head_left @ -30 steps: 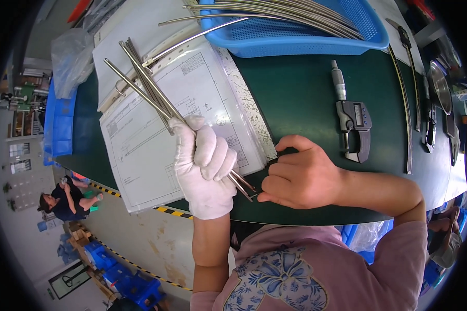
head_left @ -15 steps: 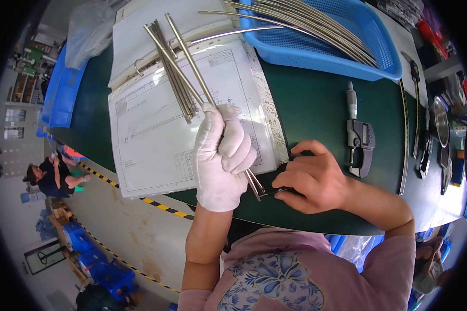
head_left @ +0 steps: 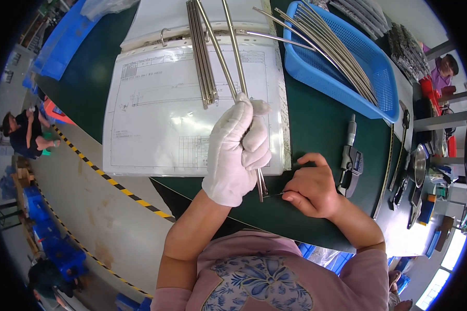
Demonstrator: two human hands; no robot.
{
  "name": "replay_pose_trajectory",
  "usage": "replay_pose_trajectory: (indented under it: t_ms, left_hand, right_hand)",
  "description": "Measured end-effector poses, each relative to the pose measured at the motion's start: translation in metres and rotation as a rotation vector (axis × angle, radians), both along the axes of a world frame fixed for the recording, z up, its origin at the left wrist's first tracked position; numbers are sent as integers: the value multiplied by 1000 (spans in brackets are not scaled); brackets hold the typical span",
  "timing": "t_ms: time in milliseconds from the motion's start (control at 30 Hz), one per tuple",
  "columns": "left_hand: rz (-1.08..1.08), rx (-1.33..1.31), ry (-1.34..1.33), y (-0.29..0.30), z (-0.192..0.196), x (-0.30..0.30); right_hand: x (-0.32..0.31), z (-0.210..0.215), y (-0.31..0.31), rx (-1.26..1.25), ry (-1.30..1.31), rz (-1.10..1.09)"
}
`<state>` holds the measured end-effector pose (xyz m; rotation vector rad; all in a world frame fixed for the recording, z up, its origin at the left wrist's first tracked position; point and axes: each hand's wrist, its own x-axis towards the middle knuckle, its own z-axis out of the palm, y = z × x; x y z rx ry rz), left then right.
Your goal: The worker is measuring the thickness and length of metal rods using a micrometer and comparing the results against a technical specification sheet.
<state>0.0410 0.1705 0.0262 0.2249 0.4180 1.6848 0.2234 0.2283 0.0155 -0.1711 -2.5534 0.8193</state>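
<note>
My left hand (head_left: 237, 150), in a white glove, is closed around two long thin metal rods (head_left: 232, 46) that stick up and away over an open ring binder (head_left: 192, 103). The rods' near ends poke out below the glove. My bare right hand (head_left: 311, 189) sits just right of those ends and pinches a small thin dark tool (head_left: 276, 195) against them, over the green table (head_left: 316, 119). A bundle of several more metal rods (head_left: 202, 57) lies on the binder's drawing sheet.
A blue plastic basket (head_left: 347, 67) holding several long curved rods stands at the back right. A digital micrometer (head_left: 350, 160) lies right of my right hand, with other tools beyond it. A yellow-black striped line (head_left: 109, 179) runs on the floor at left, where another person crouches.
My gloved left hand has swung the two rods more upright and closer to my right hand. The view has shifted down and right over the table.
</note>
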Motion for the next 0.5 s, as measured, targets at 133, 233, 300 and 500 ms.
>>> replay_pose_trajectory:
  t_ms: [133,233,300,500]
  left_hand:
    - [22,-48,13,-1,0,-1]
    - [13,-51,-27,-1,2,1]
    - [13,-22,-68,0,0,0]
    - [-1,-94,-10,-2,6,1]
  right_hand:
    - [-6,12,-2,-69,-22,-40]
    - [-3,6,-5,-113,7,-93]
    - [-1,6,1,-44,-19,-16]
    - [-8,5,-7,-72,88,-108]
